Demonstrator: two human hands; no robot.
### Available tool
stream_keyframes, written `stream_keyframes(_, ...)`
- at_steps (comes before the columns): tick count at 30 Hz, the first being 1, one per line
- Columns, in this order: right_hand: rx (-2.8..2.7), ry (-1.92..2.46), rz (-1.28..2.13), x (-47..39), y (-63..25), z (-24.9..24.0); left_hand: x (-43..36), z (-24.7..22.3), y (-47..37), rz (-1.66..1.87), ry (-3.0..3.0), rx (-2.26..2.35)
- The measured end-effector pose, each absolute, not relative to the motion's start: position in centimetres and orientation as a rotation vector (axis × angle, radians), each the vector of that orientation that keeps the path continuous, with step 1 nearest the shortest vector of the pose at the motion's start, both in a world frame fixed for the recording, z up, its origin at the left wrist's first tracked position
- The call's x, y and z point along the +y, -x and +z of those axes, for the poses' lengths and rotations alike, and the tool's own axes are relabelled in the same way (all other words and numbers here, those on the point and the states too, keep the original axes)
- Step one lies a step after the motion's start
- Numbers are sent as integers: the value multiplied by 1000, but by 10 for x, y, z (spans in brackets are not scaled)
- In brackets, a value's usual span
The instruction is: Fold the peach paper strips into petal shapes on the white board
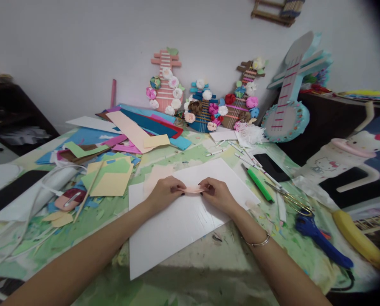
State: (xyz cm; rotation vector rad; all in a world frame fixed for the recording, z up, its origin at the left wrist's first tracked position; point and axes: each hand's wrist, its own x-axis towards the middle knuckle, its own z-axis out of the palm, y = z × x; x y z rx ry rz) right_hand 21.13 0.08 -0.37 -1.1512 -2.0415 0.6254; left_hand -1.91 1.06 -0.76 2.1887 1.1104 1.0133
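The left hand [164,192] and right hand [218,194] are pinching the ends of a pale pink strip [193,190] between them. A white board [167,238] is lying beneath both, and from here I'm seeing a green cutter [259,184] resting outward of the right hand, scissors [296,201] lying farther out

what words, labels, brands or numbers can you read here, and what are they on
None can be read.
White cup: a printed cat picture; any lettering too small or blurred.
Green tool and blue glue gun: any markings too blurred.
Pale pink paper and white board: no writing shows.
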Motion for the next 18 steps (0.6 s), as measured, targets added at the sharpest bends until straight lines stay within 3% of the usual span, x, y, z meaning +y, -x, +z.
stream_keyframes(4, -2011, 1130, 709, -1, -208, -3, 10, -10, 18, 1059, -2253, 1073)
stream_keyframes(8, -2039, 1188, 577, -1, -206, -4, 13, -13, 18, 1083, -2420, 972)
stream_keyframes(18, -2021, 1304, 450, 1, -207, -8, 13, -11, 20, 1096, -2331, 1176)
